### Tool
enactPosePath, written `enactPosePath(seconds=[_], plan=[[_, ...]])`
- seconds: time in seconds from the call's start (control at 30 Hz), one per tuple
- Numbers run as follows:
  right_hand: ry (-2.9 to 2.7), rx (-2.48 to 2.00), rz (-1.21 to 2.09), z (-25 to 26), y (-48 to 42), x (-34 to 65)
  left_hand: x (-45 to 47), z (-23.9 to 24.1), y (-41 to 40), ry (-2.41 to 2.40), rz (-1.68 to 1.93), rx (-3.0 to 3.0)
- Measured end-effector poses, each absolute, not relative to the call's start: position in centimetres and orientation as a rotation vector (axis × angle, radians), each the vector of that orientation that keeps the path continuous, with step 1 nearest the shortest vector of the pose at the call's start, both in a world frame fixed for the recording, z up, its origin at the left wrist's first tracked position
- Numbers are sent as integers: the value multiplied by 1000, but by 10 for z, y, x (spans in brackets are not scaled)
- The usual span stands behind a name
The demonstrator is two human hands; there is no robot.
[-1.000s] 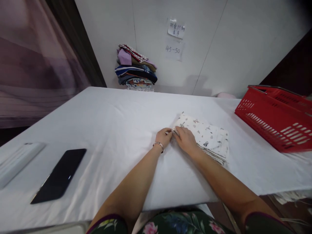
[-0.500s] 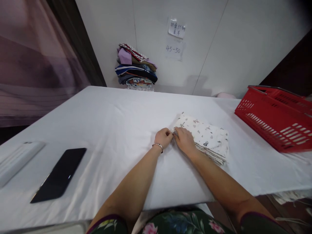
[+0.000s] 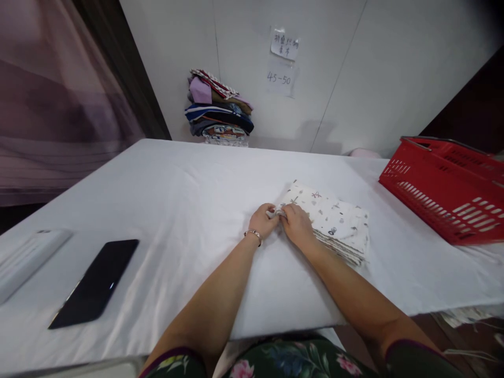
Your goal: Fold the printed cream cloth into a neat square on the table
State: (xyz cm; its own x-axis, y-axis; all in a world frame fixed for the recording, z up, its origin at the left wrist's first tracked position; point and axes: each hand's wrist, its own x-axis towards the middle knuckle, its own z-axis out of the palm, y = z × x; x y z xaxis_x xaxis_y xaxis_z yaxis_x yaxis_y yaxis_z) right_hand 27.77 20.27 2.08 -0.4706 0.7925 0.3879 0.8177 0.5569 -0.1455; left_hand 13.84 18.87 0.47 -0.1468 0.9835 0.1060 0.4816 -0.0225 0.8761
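A folded white cloth with small printed figures lies on the white-covered table, its layered edges facing me. My left hand, with a bracelet at the wrist, is closed on a bit of the cloth at its near left corner. Right beside it, my right hand grips the same corner, fingers bent over the fabric. The part between my fingers is bunched up and partly hidden.
On the left lie a black phone-like slab and a long white box. A red plastic basket stands at the right. Beyond the far edge rises a stack of folded fabrics against the wall, with paper notes above.
My left fingers have shifted slightly, and more white fabric now shows between them and my right hand. The rest of the folded cloth stays in place.
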Motion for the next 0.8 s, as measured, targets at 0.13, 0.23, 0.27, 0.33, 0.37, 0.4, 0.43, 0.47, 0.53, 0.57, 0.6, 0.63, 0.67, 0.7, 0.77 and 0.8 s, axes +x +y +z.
enactPosePath(seconds=[0.13,0.23,0.27,0.33,0.37,0.4,0.43,0.47,0.53,0.57,0.6,0.63,0.67,0.7,0.77,0.8], plan=[[-2434,-1330,-55,27,198,277,137,0,192,1622,1117,1571],[-2482,-1320,-29,33,189,287,137,-2,195,1649,1116,1586],[-2493,-1324,-21,35,185,293,137,-3,196,1656,1115,1584],[-2500,-1350,-17,35,175,313,137,-2,196,1666,1104,1569],[-2496,-1368,-25,35,169,325,137,-2,196,1672,1098,1560],[-2481,-1389,-46,33,162,339,138,-2,196,1678,1092,1553],[-2461,-1411,-74,31,156,354,138,-1,196,1686,1087,1550],[-2442,-1435,-106,29,149,370,138,-1,195,1694,1084,1547],[-2391,-1466,-189,24,136,401,139,0,195,1707,1083,1549],[-2379,-1466,-220,22,130,415,139,0,195,1710,1081,1551],[-2362,-1460,-254,19,124,428,139,0,195,1711,1080,1552],[-2349,-1449,-283,17,119,438,139,0,195,1710,1079,1555],[-2337,-1435,-307,15,115,447,139,0,195,1707,1080,1559],[-2325,-1425,-326,13,112,454,139,1,195,1703,1085,1563],[-2312,-1405,-333,10,108,464,140,2,196,1704,1106,1560],[-2306,-1393,-323,9,107,466,141,4,197,1706,1119,1558]])
